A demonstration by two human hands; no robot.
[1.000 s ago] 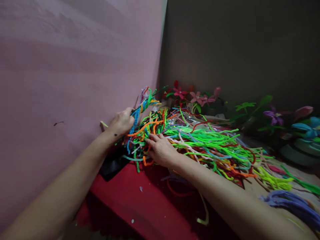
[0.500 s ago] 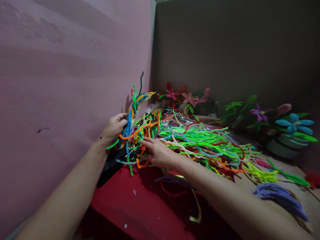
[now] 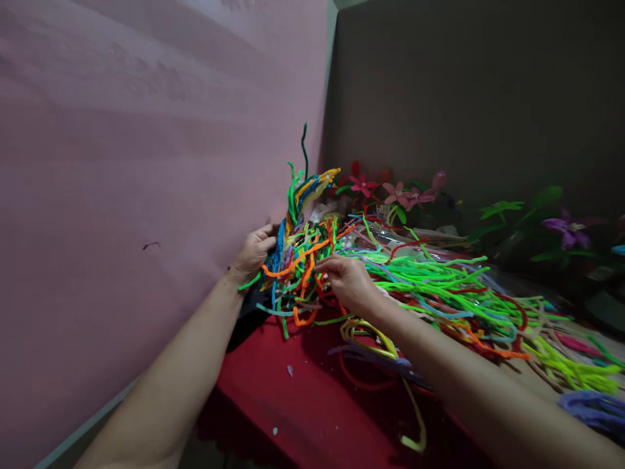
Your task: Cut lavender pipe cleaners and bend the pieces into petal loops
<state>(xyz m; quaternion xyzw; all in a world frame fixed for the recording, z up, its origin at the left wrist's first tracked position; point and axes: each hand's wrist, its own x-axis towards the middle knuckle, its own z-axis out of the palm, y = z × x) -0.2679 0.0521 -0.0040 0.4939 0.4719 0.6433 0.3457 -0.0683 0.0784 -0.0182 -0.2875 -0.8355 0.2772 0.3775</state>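
Against the pink wall, my left hand (image 3: pixel 256 251) is closed round an upright bundle of pipe cleaners (image 3: pixel 280 244) in blue, green, orange and yellow. Their tips fan out above the hand, and one dark green stem sticks up highest. Just to the right, my right hand (image 3: pixel 349 281) has its fingers pinched together at the edge of the tangled strands. It seems to grip a pipe cleaner there, though the fingertips partly hide it. Beneath and behind that hand spreads a large loose pile of pipe cleaners (image 3: pixel 430 270), mostly bright green.
A red cloth (image 3: pixel 312 384) covers the near table edge, with a yellow coil (image 3: pixel 374 335) on it. Pink flowers (image 3: pixel 398 194) and a purple flower (image 3: pixel 566 231) stand at the back. Purple strands (image 3: pixel 596 409) lie at the right. The pink wall (image 3: pixel 170 195) bounds the left.
The view has swung left, so everything sits further right. My right hand has drawn back a little from the bundle, its fingers going from stretched out to pinched. The left hand keeps its hold.
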